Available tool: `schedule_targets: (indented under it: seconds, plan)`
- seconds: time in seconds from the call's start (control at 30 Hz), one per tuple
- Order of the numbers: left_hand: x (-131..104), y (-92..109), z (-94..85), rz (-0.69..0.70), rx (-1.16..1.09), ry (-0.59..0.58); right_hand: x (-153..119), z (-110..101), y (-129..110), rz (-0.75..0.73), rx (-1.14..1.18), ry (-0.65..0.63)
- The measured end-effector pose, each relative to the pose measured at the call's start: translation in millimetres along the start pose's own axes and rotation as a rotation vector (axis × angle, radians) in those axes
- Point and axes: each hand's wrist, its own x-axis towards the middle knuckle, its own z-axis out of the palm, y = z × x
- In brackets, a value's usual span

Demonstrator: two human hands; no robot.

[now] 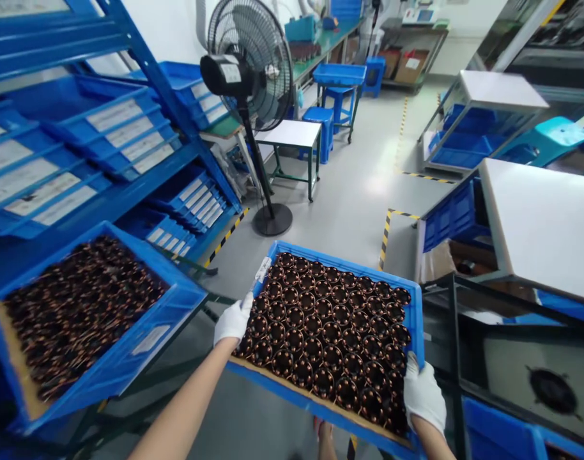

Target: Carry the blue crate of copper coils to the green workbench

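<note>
Both hands gloved in white. Left hand (233, 321) closed over the left rim of a blue crate (413, 319); right hand (422, 395) closed over its right near corner. Crate held in the air above the grey floor (354, 191), tilted slightly, packed with copper coils (328, 332) in rows. A second crate (143, 345) of coils sits tilted on the blue rack (129, 38) to the left. Fan (248, 70) stands ahead; white table (545, 223) to the right.

Bright even light, glare on the floor (368, 185), edges warped.
</note>
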Motion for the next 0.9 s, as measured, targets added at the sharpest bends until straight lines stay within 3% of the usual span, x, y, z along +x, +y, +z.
schedule_targets:
  seconds: [0.33, 0.63, 0.9]
  plan:
    - [121, 153, -28.0, 0.057, 0.0, 0.003, 131, -67, -104, -0.01, 0.01, -0.004]
    - [210, 289, -44.7, -0.012, 0.009, -0.03, 260, -139, -194, -0.045, 0.032, -0.008]
    - [284, 394, -51.3, -0.042, 0.01, -0.062, 371, -197, -264, -0.062, 0.053, -0.069]
